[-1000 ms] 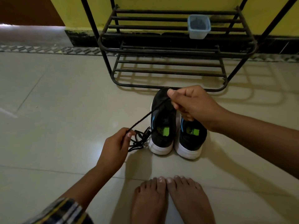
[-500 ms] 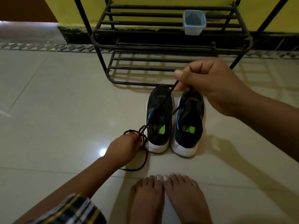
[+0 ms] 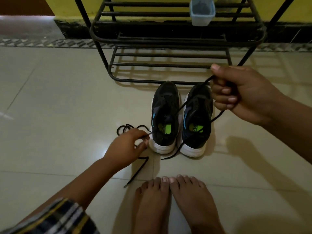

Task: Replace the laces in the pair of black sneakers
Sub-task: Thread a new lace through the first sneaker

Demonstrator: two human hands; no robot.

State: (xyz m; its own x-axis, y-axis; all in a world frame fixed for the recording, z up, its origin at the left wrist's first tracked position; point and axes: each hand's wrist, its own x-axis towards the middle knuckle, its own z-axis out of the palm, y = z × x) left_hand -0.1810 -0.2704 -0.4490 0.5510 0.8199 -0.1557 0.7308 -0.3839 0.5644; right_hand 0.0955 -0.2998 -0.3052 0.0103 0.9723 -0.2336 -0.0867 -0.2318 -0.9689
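- A pair of black sneakers with white soles stands side by side on the tiled floor [image 3: 50, 98], heels toward the camera: the left sneaker [image 3: 164, 115] and the right sneaker [image 3: 196, 120], touching or nearly so.
- The right hand [image 3: 243, 93], raised above and to the right of the right sneaker, has its fingers [image 3: 224, 90] curled round a black lace [image 3: 181, 107]; one strand slants down from the fist across both shoes toward the left hand, and a short end hangs below the fist beside the right sneaker.
- The left hand [image 3: 128, 146] is low, just left of the left sneaker's heel, pinching the lace between thumb and fingertips.
- A loose tangle of lace [image 3: 128, 128] lies on the floor just beyond the left hand, and another stretch of lace [image 3: 136, 171] trails toward the person's feet.
- A further lace end [image 3: 170, 155] lies on the floor in front of the gap between the two heels; whether it belongs to the same lace cannot be told.
- Bare feet [image 3: 177, 200] are planted together near the bottom edge, close to the sneakers' heels.
- A black metal shoe rack [image 3: 168, 54] stands just behind the sneakers against a yellow wall, a small translucent container [image 3: 202, 12] on its upper shelf.
- A plaid sleeve [image 3: 55, 218] covers the left upper arm.
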